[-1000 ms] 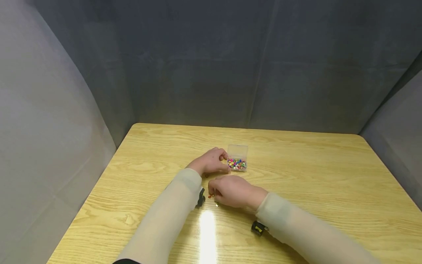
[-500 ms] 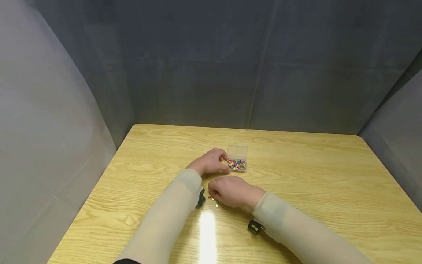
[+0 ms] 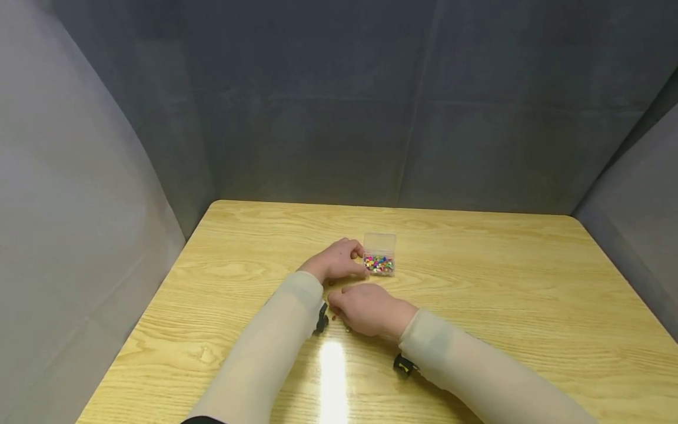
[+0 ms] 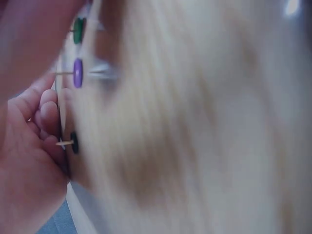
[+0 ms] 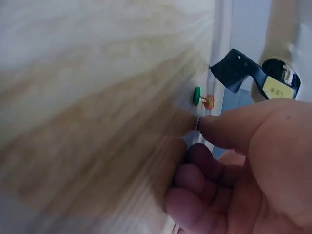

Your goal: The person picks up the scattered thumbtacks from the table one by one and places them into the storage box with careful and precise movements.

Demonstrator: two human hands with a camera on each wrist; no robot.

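Observation:
A small clear box (image 3: 379, 259) full of coloured pushpins lies open on the wooden table (image 3: 503, 282), its lid tipped back. My left hand (image 3: 339, 259) rests at the box's left end, with curled fingers and thumb pinching that end. In the blurred left wrist view, its fingers (image 4: 41, 122) lie beside a purple pin (image 4: 77, 73) and a dark green pin (image 4: 74, 143). My right hand (image 3: 360, 306) lies knuckles up just in front, fingers curled, its thumb (image 5: 229, 127) stretched toward a green pin (image 5: 196, 95) and an orange pin (image 5: 209, 101). Whether it holds a pin is hidden.
Grey fabric walls close in the table at the back and on both sides. A bright glare patch (image 3: 333, 371) lies on the wood between my forearms. Black wrist cameras (image 3: 321, 318) (image 3: 402, 365) hang under both sleeves.
My right hand has slid a little to the left, toward the loose pins near my left wrist. The left hand and the box have stayed where they were.

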